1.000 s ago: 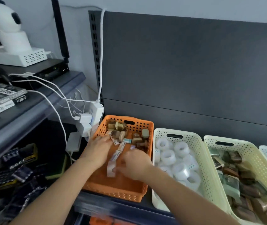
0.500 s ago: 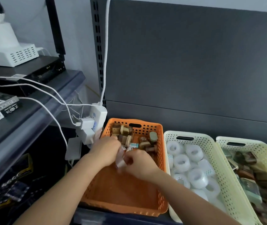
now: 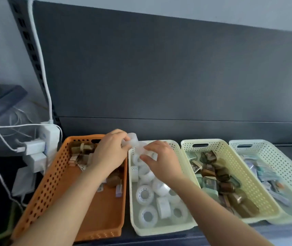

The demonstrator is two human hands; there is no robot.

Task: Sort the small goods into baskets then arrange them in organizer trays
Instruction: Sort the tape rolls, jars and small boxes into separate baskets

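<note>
Four perforated baskets sit in a row across the lower frame. Held item: a translucent wrapped tape roll (image 3: 132,138), lower centre of frame, in the air above the shared edge of the orange perforated plastic basket (image 3: 53,174) and the white perforated plastic basket (image 3: 159,229). My left hand (image 3: 111,151) pinches its upper end; my right hand (image 3: 161,161) pinches the lower end with thumb and curled fingers. Blur: I cannot tell whether it is one roll or a wrapped pair. Handling estimate: light, rigid ring, glossy wrap probably slippery, not fragile; a short drop into a basket should do no harm. Best hold is across the flat faces or a finger through the core, not on the curved rim. Contents, left to right: orange basket has brown and tan small goods (image 3: 81,148) bunched at the far end, a few strays mid-floor, near half bare. White basket has loose white tape rolls (image 3: 144,194), some flat, some on edge. Cream perforated plastic basket (image 3: 239,164) has brown and green boxed goods (image 3: 227,187). Pale perforated plastic basket (image 3: 275,153) at right edge has blue-grey flat packets (image 3: 266,174). Judgement: the held roll belongs with the white ones.
</note>
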